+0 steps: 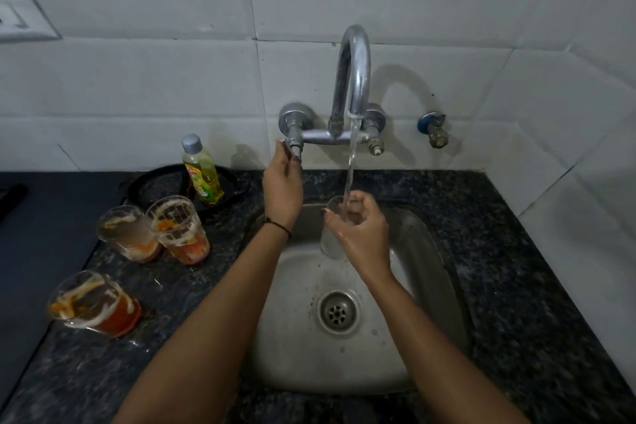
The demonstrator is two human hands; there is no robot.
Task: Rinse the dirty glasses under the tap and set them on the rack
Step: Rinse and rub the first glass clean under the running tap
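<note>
Your right hand wraps its fingers around a clear glass, upright under the running tap, over the sink. Your left hand pinches the tap's left handle. Three dirty glasses stand on the desk, left.

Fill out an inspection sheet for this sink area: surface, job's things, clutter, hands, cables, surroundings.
Surface: dark speckled counter around a steel sink; wet basin.
Job's things: clear glass under the running tap; three dirty glasses with orange residue on the counter at left; no rack in view.
Clutter: soap bottle standing in a black pan.
Hands: left hand on the tap handle; right hand holds the clear glass.
Cables: nothing seen.
Surroundings: white tiled wall, wall valve, switch plate.
</note>
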